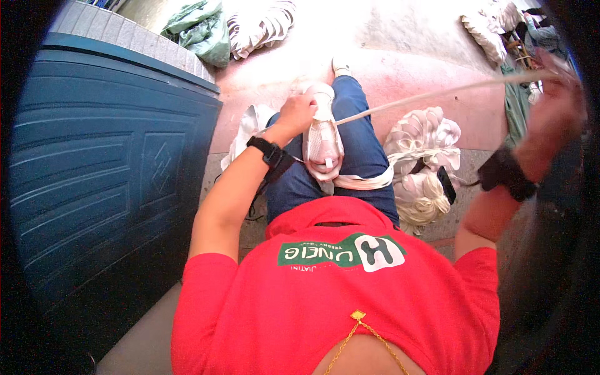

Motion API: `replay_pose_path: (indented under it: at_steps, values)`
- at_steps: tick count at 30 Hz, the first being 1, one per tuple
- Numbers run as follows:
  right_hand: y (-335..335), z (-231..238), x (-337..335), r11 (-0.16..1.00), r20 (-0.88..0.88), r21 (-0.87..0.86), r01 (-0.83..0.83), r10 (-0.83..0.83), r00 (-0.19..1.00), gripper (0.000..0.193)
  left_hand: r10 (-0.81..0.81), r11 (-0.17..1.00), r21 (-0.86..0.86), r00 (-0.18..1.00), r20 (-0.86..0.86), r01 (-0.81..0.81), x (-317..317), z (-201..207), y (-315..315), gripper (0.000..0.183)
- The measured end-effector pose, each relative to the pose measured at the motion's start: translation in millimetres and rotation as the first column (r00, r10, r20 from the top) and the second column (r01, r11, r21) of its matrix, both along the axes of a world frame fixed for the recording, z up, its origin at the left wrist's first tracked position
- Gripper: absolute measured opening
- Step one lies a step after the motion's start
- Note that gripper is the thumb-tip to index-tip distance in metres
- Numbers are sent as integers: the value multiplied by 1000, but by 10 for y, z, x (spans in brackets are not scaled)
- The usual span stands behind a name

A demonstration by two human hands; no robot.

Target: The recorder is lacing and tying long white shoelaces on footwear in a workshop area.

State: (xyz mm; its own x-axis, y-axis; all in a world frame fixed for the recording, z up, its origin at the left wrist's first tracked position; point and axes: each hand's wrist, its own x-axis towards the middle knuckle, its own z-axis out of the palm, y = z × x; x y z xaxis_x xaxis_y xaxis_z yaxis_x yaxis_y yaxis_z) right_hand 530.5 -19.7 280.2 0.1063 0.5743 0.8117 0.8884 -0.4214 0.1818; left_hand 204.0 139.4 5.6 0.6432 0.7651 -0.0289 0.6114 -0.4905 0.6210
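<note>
A white and pale pink shoe upper (322, 139) rests lengthwise between my thighs. My left hand (297, 115) is closed on its far left edge, fingertips partly hidden. From the upper's right side a white shoelace (431, 95) stretches taut, up and out to my right hand (555, 109). That hand is raised far to the right and smeared by motion, but the lace runs into its closed fingers. Several more white laces (369, 182) lie across my right thigh.
To my right sit a stack of pale shoe uppers (431, 131), a hank of cream laces (420, 203) and a black phone-like object (447, 184). A blue panelled door (112, 162) stands close on the left. More bundled uppers (259, 28) and a green sack (203, 34) lie ahead.
</note>
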Motion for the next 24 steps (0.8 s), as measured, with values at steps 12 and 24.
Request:
replay_pose_path:
  at_steps: [12,24]
  values:
    - [637,-2597,-1582,592,-972,-10,-806,-195,-131,27,-141,955,244,982,-125,168,151,62,-289,11]
    - [308,-2530,-1524,368,-905,-395,-842,-315,287,29,-375,729,444,847,-378,521,236,50,-208,8]
